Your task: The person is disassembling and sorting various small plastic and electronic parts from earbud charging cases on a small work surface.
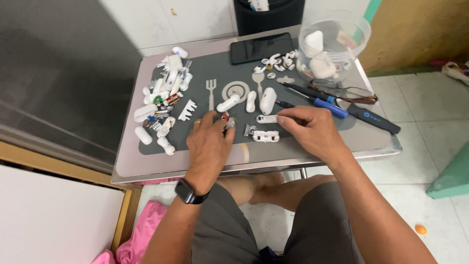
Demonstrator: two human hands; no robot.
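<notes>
Person seated at a small table (371,142) topped with a grey mat (205,139), both hands down on it. Left hand (210,142) lies palm-down, ring on one finger and a dark watch on the wrist, fingertips closed on a small metal-and-red component (228,120) near the mat's centre. Right hand (312,128) has thumb and forefinger pinched on the end of a small white plastic strip (266,119), just right of that component. A second white part with a metal clip (264,135) lies just below the strip, between the two hands, touching neither as far as I can see. Above them are three white earbud-case shells (250,100), standing or lying loose. Left side of the mat: a heap of white shells and small circuit bits (163,102). Back edge: a dark phone (261,47), a scatter of earbud pieces (277,62), and a clear round tub (337,46) with more white cases inside. Right of the hands: blue-handled screwdrivers (325,103), a thicker dark tool (373,119), and a pair of glasses (349,90).
</notes>
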